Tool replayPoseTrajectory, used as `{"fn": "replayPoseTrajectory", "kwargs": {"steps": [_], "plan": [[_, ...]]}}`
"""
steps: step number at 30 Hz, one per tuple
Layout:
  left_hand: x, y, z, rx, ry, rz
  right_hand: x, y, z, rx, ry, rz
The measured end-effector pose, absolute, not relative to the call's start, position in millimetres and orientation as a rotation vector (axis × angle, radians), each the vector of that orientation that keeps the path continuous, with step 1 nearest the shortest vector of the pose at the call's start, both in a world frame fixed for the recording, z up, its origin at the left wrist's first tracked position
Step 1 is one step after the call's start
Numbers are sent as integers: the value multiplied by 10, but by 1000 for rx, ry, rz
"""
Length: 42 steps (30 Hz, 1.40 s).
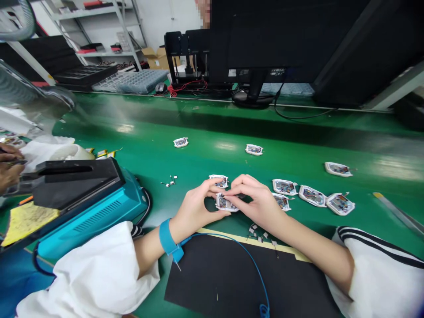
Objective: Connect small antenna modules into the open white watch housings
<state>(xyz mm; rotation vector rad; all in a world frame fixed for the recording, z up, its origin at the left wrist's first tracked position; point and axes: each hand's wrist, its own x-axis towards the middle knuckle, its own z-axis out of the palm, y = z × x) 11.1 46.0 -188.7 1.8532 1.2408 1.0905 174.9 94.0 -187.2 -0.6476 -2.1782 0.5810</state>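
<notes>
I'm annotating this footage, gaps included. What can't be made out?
In the head view:
Whatever the right hand may pinch: hidden by its fingers.
Part of the white casing in the left hand: covered by fingers.
Another person's hand: cut off by the left edge.
Markings on the loose small parts: too small.

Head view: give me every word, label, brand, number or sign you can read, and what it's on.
No text is readable in this view.
Monitor: pale marks near its lower edge, too small and blurred to read.
Held case: any print on the parts inside is too small to read.
Blue box: no lettering can be made out.
</notes>
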Motion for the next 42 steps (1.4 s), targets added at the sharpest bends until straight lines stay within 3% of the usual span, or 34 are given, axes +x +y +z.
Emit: {"fn": "replayPoseTrajectory", "kwargs": {"steps": [6, 20, 33, 42], "plan": [[122, 463, -1920, 1774, 1225, 1060, 1730, 950, -1914, -748, -2222, 650], [139, 501, -2019, 1514, 1242, 1063, 1843, 939, -1917, -631, -2614, 54], [146, 504, -1998, 1435, 1246, 1028, 1772, 1012, -1873, -642, -2620, 269], [134, 520, -2039, 1458, 1254, 1045, 1610, 1113, -1751, -427, -2802, -196]]}}
